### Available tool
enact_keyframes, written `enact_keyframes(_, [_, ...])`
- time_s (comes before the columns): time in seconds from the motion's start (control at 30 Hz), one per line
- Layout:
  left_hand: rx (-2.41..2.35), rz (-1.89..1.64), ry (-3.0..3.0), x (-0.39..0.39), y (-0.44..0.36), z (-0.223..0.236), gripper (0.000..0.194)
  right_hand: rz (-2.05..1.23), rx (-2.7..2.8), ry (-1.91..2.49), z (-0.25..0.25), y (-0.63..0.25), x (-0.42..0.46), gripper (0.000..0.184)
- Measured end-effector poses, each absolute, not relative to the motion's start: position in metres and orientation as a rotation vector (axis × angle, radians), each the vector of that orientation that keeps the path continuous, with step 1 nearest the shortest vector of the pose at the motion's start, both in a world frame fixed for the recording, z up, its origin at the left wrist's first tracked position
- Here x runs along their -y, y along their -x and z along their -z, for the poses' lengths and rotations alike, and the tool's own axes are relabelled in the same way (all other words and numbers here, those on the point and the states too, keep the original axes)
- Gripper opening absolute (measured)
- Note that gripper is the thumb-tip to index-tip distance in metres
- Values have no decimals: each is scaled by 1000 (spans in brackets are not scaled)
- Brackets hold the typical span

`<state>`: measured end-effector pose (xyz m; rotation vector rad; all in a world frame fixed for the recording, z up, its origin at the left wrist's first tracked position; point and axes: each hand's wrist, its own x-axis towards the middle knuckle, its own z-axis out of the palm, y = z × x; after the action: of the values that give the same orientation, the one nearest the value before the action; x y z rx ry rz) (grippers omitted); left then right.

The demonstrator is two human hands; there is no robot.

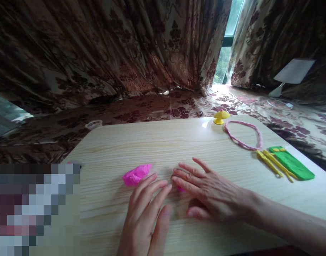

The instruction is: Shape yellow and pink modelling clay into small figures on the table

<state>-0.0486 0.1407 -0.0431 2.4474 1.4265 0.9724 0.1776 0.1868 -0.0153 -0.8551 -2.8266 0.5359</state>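
A bright pink lump of modelling clay [136, 174] lies on the pale wood-grain table, just beyond the fingertips of my left hand [147, 213]. That hand is open and holds nothing, its fingers stretched forward. My right hand [205, 188] is laid out palm down with straight, parted fingers. Under its fingers a small bit of pink clay [180, 188] shows; most of it is hidden, so its shape cannot be made out.
On the table's right side are a yellow clay piece on a foot [220, 116], a pink twisted loop [243, 145], yellow clay sticks [272, 164] and a green clay slab [293, 164]. A white lamp [293, 73] stands beyond, near patterned curtains [125, 46].
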Motion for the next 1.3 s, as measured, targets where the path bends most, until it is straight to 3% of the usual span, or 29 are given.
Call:
enact_keyframes(0.17, [-1409, -832, -2542, -160, 29, 50, 38, -333, 2751, 1040, 19, -201, -195, 70])
enact_keyframes(0.43, [-1385, -843, -2504, -170, 8, 40, 20, -291, 2503, 1162, 33, -216, -179, 19])
enact_keyframes(0.57, [-1382, -883, -2458, -165, 4, 37, 12, -259, 2428, 1139, 31, -210, -180, 13])
enact_keyframes(0.77, [-1400, -825, -2361, -157, 6, 43, 14, -295, 2527, 1204, 17, -215, -173, 34])
enact_keyframes(0.9, [-1395, -1043, -2338, -151, 23, 41, 27, -262, 2544, 1244, 6, -201, -175, 46])
enact_keyframes(1.07, [-1551, -1317, -2252, -143, 50, 36, 29, -285, 2702, 1045, 15, -163, -187, 64])
enact_keyframes(1.3, [-1543, -1380, -2040, -136, 61, 40, 30, -422, 2848, 978, 31, -159, -159, 73])
